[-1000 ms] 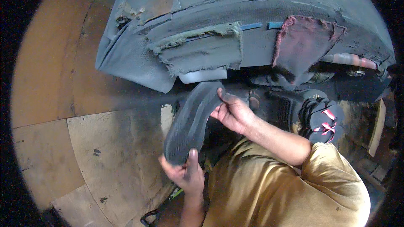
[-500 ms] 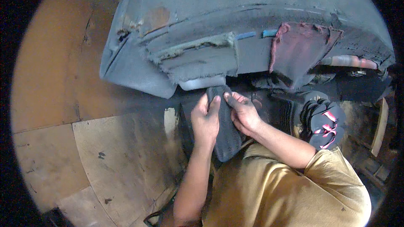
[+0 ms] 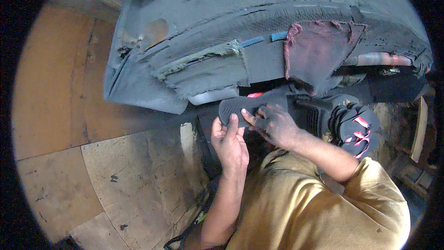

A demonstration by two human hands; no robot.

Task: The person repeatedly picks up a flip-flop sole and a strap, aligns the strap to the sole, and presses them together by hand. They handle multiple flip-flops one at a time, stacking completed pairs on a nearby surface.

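A black flip-flop [image 3: 230, 107] lies crosswise between my hands, its ridged sole facing me and a bit of pink strap showing behind its upper edge. My left hand [image 3: 232, 146] pinches one rounded end, thumb on the ridges and fingers beneath. Over the middle of the sole, my right hand [image 3: 280, 127] grips it with fingers bent and one fingertip pressed on the ridges. Just above the flip-flop, a whitish roller-like part [image 3: 212, 96] shows under a frayed greyish cloth flap [image 3: 208, 71] on a dust-covered machine housing [image 3: 305, 7].
A frayed reddish cloth flap [image 3: 319, 53] hangs from the housing, left of a red-and-grey cylinder [image 3: 381, 59]. Black flip-flops with pink straps [image 3: 356, 129] are stacked by my right forearm. Worn brown boards [image 3: 138, 176] cover the left side.
The flip-flop has turned from pointing toward me to lying crosswise, exposing some pink strap. My right hand has shifted from its far end onto the middle of the sole.
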